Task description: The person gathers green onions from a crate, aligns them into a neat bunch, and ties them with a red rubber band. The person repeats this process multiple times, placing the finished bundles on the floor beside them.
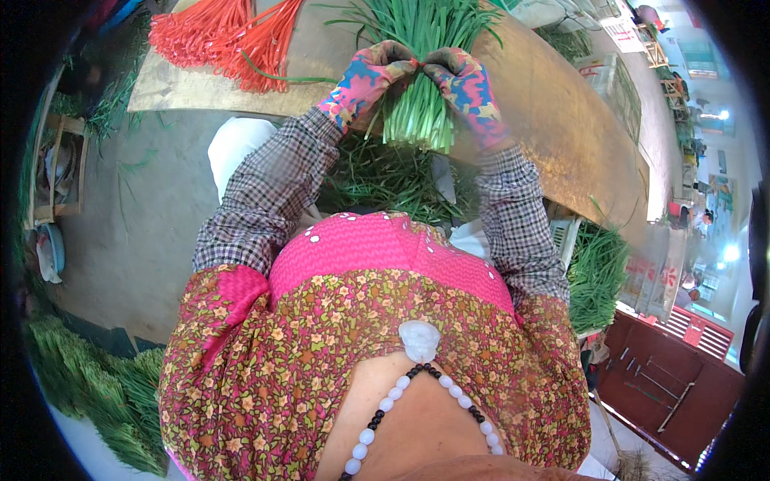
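A thick bunch of green garlic chives (424, 114) lies across the near edge of a wooden board (541, 102), its pale cut ends towards me. My left hand (376, 75), in a pink and blue patterned glove, pinches a red tie (415, 62) at the front of the bunch. From the other side my right hand (463, 81), gloved alike, meets it there with fingertips closed on the same tie. Most of the band is hidden by my fingers. Left of the bunch, red tie strips (222, 48) lie in two fanned bundles, with a loose green leaf across them.
Loose leaves (385, 174) are heaped below the board edge. A crate of chives (595, 276) stands at right, and more chives (96, 379) are piled at lower left. A wooden frame (60, 168) stands at far left. Several people are in the distant right background.
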Tool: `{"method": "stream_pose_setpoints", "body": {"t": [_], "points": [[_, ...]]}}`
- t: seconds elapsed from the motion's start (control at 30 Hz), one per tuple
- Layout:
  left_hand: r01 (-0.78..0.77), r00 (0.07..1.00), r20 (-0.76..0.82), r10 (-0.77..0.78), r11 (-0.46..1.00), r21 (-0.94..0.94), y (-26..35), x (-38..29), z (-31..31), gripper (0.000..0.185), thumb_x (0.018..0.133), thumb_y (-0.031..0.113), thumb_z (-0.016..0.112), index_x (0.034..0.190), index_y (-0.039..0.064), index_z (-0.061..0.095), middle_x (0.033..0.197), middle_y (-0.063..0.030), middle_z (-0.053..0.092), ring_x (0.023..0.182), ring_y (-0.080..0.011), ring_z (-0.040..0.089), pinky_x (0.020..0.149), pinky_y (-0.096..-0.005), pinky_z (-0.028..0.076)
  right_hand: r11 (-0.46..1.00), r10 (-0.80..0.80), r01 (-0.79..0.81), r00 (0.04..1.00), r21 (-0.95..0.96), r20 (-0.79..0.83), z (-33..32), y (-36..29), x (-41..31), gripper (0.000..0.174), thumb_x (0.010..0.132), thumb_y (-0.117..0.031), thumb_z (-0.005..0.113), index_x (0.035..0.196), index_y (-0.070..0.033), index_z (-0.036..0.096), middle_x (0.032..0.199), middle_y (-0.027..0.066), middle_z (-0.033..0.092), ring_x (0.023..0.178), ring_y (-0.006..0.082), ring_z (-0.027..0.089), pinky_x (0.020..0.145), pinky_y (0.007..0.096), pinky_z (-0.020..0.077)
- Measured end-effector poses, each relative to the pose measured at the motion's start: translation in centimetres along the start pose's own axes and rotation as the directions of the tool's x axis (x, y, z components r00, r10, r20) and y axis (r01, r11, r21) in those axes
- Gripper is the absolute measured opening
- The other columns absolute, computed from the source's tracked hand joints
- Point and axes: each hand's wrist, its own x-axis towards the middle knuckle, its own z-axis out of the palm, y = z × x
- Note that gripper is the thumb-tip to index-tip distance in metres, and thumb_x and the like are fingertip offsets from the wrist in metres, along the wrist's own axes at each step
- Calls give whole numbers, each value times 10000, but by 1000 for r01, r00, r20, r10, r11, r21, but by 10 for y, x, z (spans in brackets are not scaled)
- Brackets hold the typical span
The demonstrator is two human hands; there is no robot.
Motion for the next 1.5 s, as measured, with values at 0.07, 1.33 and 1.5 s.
{"method": "stream_pose_setpoints", "body": {"t": [0.07, 1.33, 1.5], "points": [[-41, 999, 5, 41, 999, 23, -3, -1, 0, 193, 875, 150, 670, 1019, 37, 607, 789, -7, 613, 667, -76, 560, 590, -226, 458, 999, 32, -32, 998, -13, 46, -1, 0, 2, 140, 843, -147, 654, 940, -49, 677, 855, 132, 645, 818, 285, 628, 707, 374, 492], [-40, 971, 234, 43, 999, -15, 4, 14, -11, 449, 806, 88, 648, 1233, 35, 519, 915, -44, 600, 682, -106, 590, 587, -210, 461, 975, 149, -197, 924, 106, 352, -18, 5, 10, 144, 888, -76, 584, 1007, -7, 630, 856, 16, 621, 806, 98, 556, 722, 243, 448], [-23, 983, 184, -7, 987, 158, -1, 12, -15, 353, 789, 80, 655, 1122, 29, 551, 916, -42, 601, 743, -127, 594, 664, -248, 478, 989, 96, -124, 946, 74, 310, -17, 6, 9, 145, 872, -66, 592, 995, 2, 630, 854, 40, 619, 807, 130, 580, 732, 265, 464]]}}
